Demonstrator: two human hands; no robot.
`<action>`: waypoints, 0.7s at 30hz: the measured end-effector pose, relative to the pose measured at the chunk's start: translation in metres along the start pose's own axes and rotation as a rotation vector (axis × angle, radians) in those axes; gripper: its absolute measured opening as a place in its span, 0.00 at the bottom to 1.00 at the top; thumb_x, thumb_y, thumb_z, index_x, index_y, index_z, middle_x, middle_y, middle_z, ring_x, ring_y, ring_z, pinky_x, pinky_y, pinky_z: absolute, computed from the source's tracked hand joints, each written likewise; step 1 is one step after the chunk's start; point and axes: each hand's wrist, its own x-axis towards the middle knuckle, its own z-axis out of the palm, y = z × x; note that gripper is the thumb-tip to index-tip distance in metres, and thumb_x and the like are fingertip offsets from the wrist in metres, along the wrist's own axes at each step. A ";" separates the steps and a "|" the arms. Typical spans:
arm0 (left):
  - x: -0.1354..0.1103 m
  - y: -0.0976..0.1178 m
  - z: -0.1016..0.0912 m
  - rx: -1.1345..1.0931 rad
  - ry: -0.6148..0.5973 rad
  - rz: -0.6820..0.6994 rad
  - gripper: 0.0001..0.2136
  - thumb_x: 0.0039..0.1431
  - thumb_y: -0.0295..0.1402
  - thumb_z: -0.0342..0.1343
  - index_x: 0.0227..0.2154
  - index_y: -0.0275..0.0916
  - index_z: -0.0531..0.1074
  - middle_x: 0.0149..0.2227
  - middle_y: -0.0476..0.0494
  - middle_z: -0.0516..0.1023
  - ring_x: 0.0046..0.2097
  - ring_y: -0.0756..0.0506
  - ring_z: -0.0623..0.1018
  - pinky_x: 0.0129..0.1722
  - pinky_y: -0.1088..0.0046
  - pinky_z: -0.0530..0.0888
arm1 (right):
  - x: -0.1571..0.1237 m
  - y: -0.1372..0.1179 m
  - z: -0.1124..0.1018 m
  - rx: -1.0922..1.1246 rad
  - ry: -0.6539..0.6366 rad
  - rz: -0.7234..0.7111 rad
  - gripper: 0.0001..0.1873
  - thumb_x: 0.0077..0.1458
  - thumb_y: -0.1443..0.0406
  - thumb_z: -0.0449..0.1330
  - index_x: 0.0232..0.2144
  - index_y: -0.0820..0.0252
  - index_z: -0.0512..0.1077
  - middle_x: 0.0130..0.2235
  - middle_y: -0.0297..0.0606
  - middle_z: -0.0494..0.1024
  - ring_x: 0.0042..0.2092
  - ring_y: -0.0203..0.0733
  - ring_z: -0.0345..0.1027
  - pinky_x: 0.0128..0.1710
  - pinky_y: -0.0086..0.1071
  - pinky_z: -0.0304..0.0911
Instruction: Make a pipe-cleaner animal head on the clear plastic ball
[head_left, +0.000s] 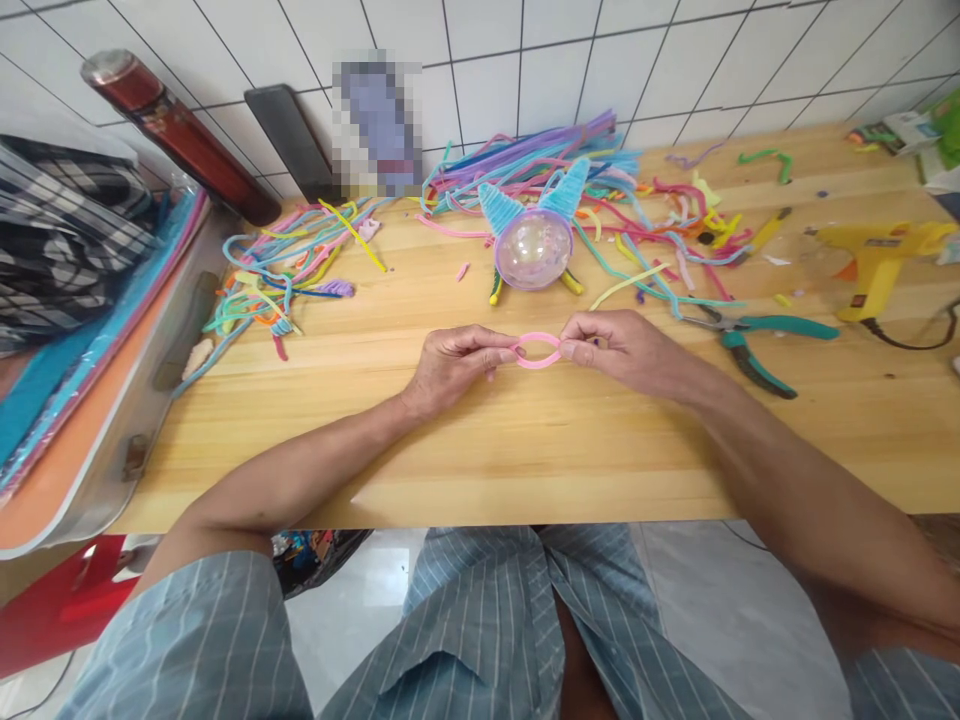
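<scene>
A pink pipe cleaner [538, 364] bent into an oval loop is held over the middle of the wooden table. My left hand [459, 362] pinches its left end, and my right hand [613, 348] pinches its right end. Just beyond the loop stands a clear plastic dome [534, 250] with a purple rim. Two fuzzy light-blue ear shapes [568, 188] rise from its top, and yellow-and-dark pieces [496, 288] stick out below it.
Loose coloured pipe cleaners lie at left [259, 285] and along the wall [517, 165]. Teal-handled pliers [784, 326] and a yellow glue gun [874, 265] are at right. A red thermos [176, 135], a black phone-like slab [292, 140] and a plastic bin [154, 400] stand left.
</scene>
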 end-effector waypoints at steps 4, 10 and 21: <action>-0.001 0.001 -0.001 0.025 -0.007 -0.001 0.16 0.53 0.48 0.78 0.34 0.40 0.89 0.31 0.41 0.89 0.24 0.52 0.77 0.25 0.76 0.76 | 0.000 0.000 -0.001 0.003 -0.015 0.001 0.22 0.66 0.45 0.62 0.31 0.55 0.74 0.26 0.31 0.70 0.30 0.38 0.59 0.33 0.35 0.53; -0.003 0.006 -0.001 0.023 -0.046 0.002 0.13 0.55 0.45 0.78 0.35 0.41 0.89 0.32 0.42 0.89 0.25 0.52 0.78 0.26 0.76 0.76 | 0.000 -0.001 -0.002 0.013 -0.031 -0.012 0.21 0.65 0.46 0.62 0.31 0.55 0.76 0.26 0.31 0.71 0.30 0.38 0.60 0.33 0.35 0.54; -0.003 0.006 -0.001 0.031 -0.054 0.016 0.13 0.56 0.44 0.78 0.34 0.39 0.89 0.31 0.42 0.88 0.25 0.53 0.78 0.27 0.77 0.76 | 0.000 0.000 -0.002 -0.022 -0.062 -0.037 0.19 0.66 0.48 0.60 0.31 0.55 0.75 0.26 0.31 0.71 0.30 0.39 0.61 0.34 0.36 0.54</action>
